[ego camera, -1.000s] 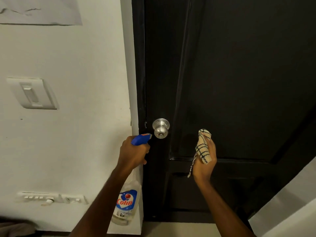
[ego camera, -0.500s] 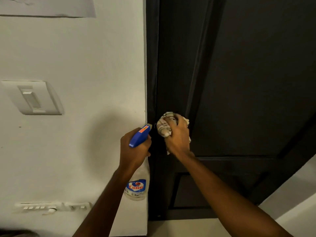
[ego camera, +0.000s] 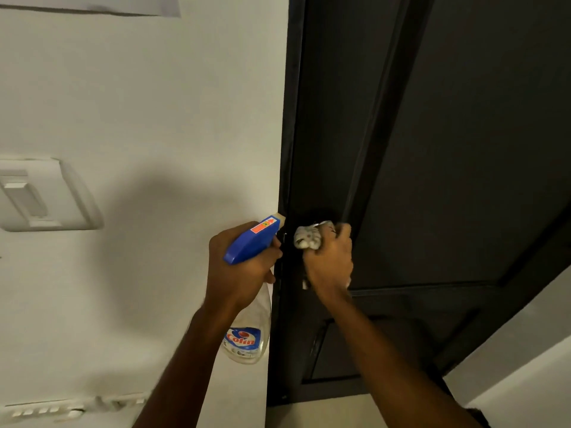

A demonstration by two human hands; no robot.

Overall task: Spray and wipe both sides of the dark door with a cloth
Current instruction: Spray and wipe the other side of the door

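On the left wall, a switch plate [ego camera: 46, 196] sits well apart from the action. Next, the left hand [ego camera: 244, 270]: grip curled tight round the neck of the spray bottle [ego camera: 247, 338], blue nozzle pointed at the door edge, bottle body hanging below the fist. Then the right hand [ego camera: 329, 264]: grip bunched on the cloth [ego camera: 307, 237], pressing it to the dark door [ego camera: 463, 149] near its left edge, blurred. Step looks like wiping this face at latch height. Next probably needs wider strokes over the panels, then opening up for the other side.
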